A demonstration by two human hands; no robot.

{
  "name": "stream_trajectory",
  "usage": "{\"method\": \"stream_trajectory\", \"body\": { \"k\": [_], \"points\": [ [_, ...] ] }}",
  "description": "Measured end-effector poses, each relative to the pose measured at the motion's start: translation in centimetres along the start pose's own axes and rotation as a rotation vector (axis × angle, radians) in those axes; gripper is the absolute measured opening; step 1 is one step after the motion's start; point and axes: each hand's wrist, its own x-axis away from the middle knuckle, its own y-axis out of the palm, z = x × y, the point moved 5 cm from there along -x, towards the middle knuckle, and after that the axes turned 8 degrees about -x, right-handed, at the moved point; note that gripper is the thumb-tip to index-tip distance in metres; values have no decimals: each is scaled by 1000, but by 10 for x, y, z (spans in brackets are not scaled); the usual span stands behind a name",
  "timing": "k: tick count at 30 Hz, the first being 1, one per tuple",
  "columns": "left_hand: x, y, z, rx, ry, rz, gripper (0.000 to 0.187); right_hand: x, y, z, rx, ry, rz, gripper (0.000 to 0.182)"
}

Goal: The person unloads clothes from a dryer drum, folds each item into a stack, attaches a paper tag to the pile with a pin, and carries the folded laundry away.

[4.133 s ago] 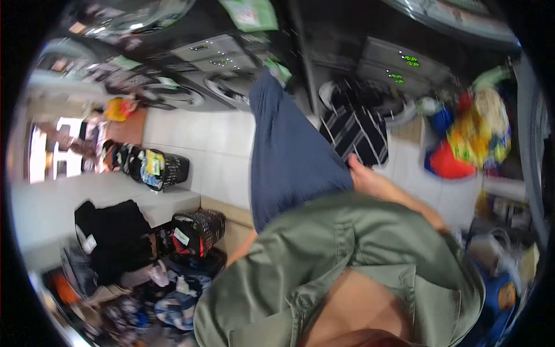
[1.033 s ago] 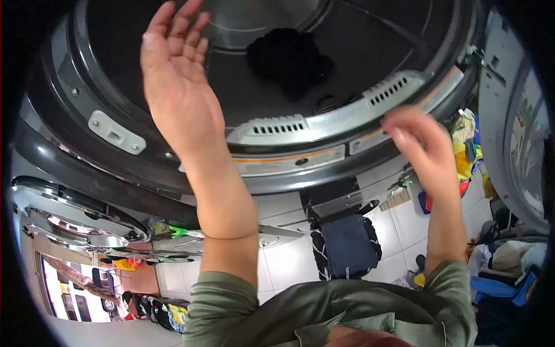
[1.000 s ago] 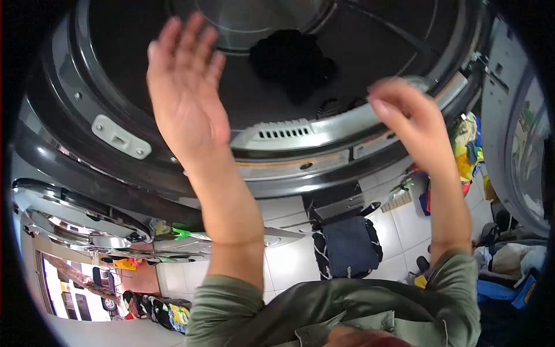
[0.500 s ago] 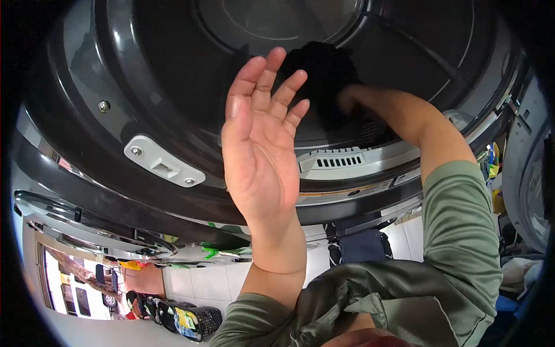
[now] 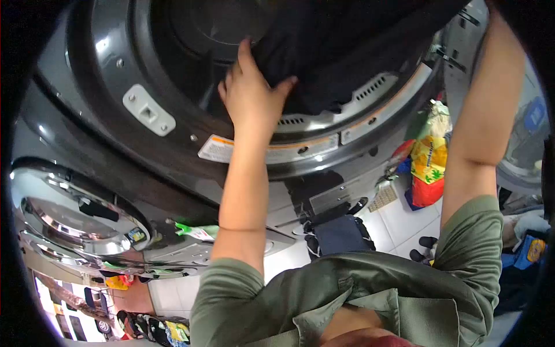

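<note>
One dark garment (image 5: 341,52) is seen at the mouth of one dryer drum (image 5: 115,75). The left hand (image 5: 251,95) grip is closed on its lower edge; the right hand's grip, probably above, is out of view.

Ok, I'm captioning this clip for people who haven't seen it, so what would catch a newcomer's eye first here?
First, the big round machine opening filling the top of the view, with a black garment hanging out of it. The left hand grips that garment at the drum's lower rim, while the right arm reaches up out of view at the upper right. Lower down, a blue-filled basket sits on the white tiled floor, with bright yellow and red bags to its right.
</note>
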Motion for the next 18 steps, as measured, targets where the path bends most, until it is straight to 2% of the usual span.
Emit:
{"method": "stream_trajectory", "body": {
  "k": [1, 3, 5, 6, 7, 8, 9, 10, 11, 13, 15, 17, 18],
  "points": [
    [-2, 2, 1, 15, -5, 1, 74, 31, 20, -29, 332, -239, 107, 18],
    [1, 20, 10, 627, -29, -336, 43, 79, 62, -62, 308, -156, 182, 18],
    [17, -3, 36, 1035, -70, -364, 24, 122, 83, -94, 232, -10, 352, 20],
    [33, -19, 53, 1060, 21, -397, 22, 134, 67, -132, 301, -52, 256, 23],
    [61, -34, 69, 1051, 77, -575, 20, 145, 55, -164, 369, -92, 163, 28],
    [94, -54, 90, 954, 255, -687, 20, 169, 88, -162, 582, -177, 222, 36],
    [120, -76, 114, 851, 621, -701, 23, 200, 120, -154, 791, -257, 282, 45],
    [151, -80, 123, 896, 699, -857, 27, 256, 70, -204, 1034, -1, 553, 35],
    [165, -87, 122, 993, 600, -698, 31, 285, 51, -231, 1058, 53, 667, 31],
    [170, -79, 93, 792, 282, -752, 28, 332, 36, -238, 1054, 114, 808, 24],
    [174, -62, 60, 645, -267, -832, 28, 366, 36, -214, 1036, 186, 921, 20],
    [166, -43, 34, 598, -128, -650, 26, 384, 31, -181, 557, 370, 755, 18],
    [168, -43, 30, 599, -126, -652, 26, 391, 28, -169, 382, 428, 715, 21]
  ]
}}
